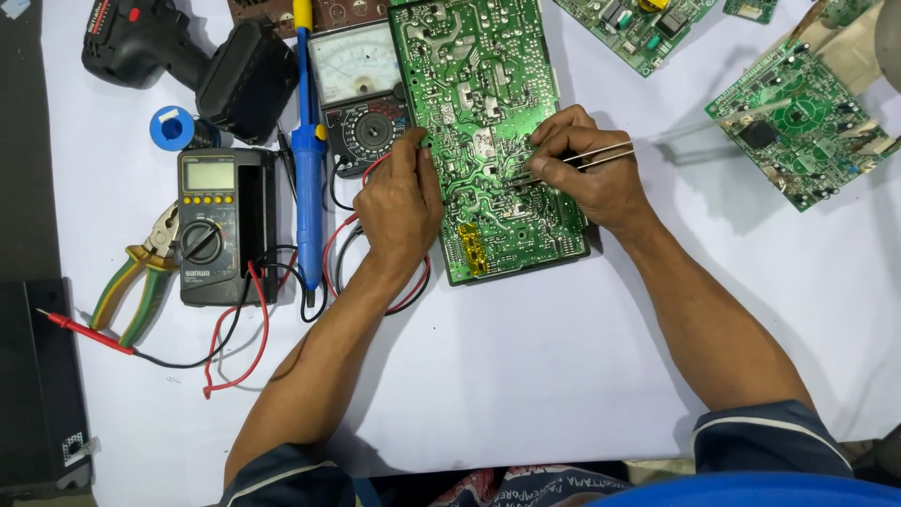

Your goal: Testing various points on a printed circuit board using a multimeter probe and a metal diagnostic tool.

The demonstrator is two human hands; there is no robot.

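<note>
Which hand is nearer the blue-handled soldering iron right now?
Left. The left hand rests on the green board's left edge, just right of the soldering iron; the right hand holds tweezers farther right.

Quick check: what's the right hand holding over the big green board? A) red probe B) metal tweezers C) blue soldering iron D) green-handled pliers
B: the right hand pinches slim metal tweezers with their tips down on the large green circuit board, while the blue soldering iron, the green-handled pliers and the red probe all lie untouched on the white table.
</note>
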